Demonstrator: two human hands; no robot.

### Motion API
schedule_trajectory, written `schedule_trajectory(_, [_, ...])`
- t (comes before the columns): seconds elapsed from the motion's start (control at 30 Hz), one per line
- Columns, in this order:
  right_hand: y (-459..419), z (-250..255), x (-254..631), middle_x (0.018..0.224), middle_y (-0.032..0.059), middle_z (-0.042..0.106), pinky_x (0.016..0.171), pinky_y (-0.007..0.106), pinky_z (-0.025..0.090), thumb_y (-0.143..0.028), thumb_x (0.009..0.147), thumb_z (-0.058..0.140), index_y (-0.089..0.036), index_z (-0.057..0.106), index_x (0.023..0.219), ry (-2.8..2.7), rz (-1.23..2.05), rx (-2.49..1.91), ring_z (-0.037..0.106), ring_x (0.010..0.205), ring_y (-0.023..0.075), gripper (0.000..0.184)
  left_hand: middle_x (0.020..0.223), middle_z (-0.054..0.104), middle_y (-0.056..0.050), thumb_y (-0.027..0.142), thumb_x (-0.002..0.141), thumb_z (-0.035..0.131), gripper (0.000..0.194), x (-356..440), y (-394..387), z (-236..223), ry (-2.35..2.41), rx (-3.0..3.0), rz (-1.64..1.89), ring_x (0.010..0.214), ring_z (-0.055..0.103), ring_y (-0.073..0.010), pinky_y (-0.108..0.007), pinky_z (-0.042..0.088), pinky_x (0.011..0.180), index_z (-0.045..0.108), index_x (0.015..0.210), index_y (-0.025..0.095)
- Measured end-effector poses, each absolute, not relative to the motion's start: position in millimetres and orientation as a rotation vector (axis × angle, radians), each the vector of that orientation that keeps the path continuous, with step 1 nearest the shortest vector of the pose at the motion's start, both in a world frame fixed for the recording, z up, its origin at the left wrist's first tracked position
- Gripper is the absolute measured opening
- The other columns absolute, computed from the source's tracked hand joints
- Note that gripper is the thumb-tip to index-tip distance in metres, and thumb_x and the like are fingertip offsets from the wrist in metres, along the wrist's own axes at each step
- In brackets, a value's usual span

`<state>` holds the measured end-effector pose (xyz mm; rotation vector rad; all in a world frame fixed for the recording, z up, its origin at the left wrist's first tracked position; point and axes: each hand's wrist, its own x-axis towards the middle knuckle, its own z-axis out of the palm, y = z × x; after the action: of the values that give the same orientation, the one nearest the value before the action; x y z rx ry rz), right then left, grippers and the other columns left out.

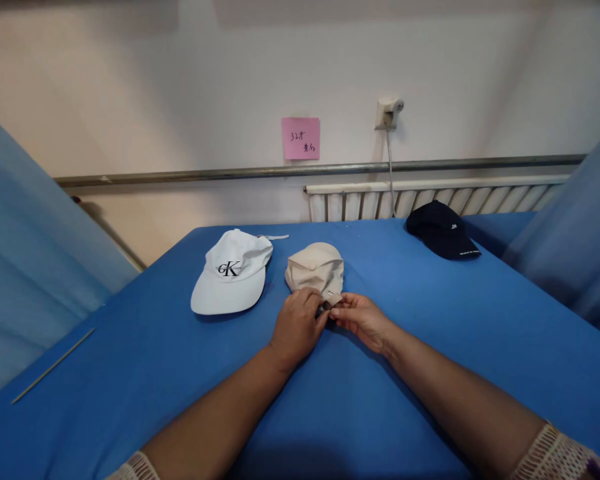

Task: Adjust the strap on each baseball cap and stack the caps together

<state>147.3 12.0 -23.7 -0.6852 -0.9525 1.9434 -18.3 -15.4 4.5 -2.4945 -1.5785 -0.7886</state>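
A beige cap [314, 265] lies on the blue sheet [420, 320] at the middle, its back strap toward me. My left hand [296, 325] is closed and pinches the strap's buckle end at the cap's near edge. My right hand [361, 319] pinches the same strap from the right, fingers pressed together. A white cap [233, 277] with a black logo lies just left of the beige one. A dark navy cap [443, 230] rests at the far right of the sheet.
A thin stick [53, 365] lies near the sheet's left edge. Blue curtains [25, 267] hang on both sides. Behind are a metal rail [230, 173], a white radiator [430, 197], a pink note [301, 139] and a wall plug [387, 113].
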Motion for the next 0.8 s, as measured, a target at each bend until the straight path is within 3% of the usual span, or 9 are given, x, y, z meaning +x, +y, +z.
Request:
schedule_trajectory(0.23, [13,-30,133,0.059,-0.0029,0.062,0.053,0.024,0.038,-0.037,0.052,0.088,-0.016,0.062,0.073,-1.016,1.676,-0.912,0.054,0.054,0.0092,0.039,0.103,0.062,-0.008,0.021,0.084,0.06,0.007,-16,-15,3,-1.59,-2.508,-0.76,0.093,0.056,-0.023,-0.038,0.046,0.083,0.059,0.09,0.018])
schedule_trajectory(0.43, [16,-31,136,0.058,-0.0009,0.062,0.051,0.024,0.037,-0.041,0.053,0.086,-0.015,0.062,0.071,-1.042,1.654,-0.927,0.055,0.052,0.0103,0.04,0.103,0.062,-0.008,0.022,0.085,0.059,0.01,-15,-15,1,-1.624,-2.548,-0.864,0.097,0.056,-0.0232,-0.039,0.046,0.087,0.06,0.094,0.019])
schedule_trajectory(0.7, [21,-36,134,0.054,-0.001,0.062,0.049,0.024,0.038,-0.038,0.054,0.085,-0.016,0.062,0.07,-1.065,1.647,-0.971,0.054,0.048,0.0101,0.035,0.111,0.061,-0.008,0.016,0.079,0.06,0.024,-16,-8,3,-1.716,-2.591,-1.331,0.107,0.057,-0.0218,-0.038,0.046,0.095,0.065,0.103,0.018])
schedule_trajectory(0.8, [22,-41,132,0.053,-0.0016,0.06,0.048,0.024,0.038,-0.036,0.056,0.084,-0.017,0.061,0.07,-1.092,1.622,-0.977,0.054,0.048,0.0109,0.033,0.113,0.061,-0.009,0.023,0.077,0.065,0.018,-15,0,2,-1.894,-2.587,-1.45,0.111,0.057,-0.024,-0.041,0.044,0.099,0.071,0.093,0.019])
